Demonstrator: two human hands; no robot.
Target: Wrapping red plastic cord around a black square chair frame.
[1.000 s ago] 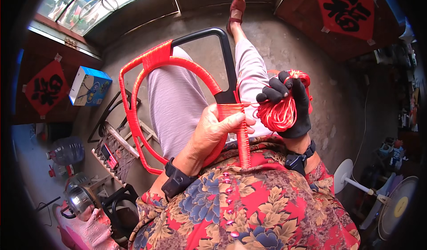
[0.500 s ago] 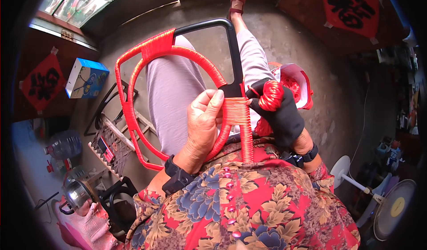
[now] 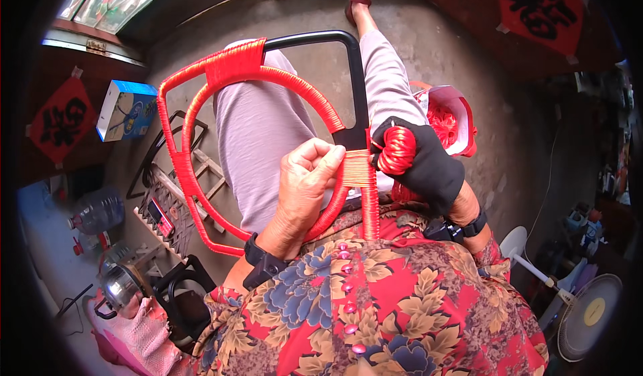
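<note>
Your gloved right hand [image 3: 435, 166], closed around a red cord bundle [image 3: 397, 151], has drawn in beside the part-wrapped frame [image 3: 360, 81] over your left leg [image 3: 261, 141], so no cord shows stretched sideways now; your left hand [image 3: 295, 183] pinches the red band [image 3: 358, 168] by its edge.

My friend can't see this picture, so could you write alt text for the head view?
A bare left hand and a black-gloved right hand work at a black frame partly wrapped in red cord. The right also grips a red coil; the frame lies over the person's left thigh.
</note>
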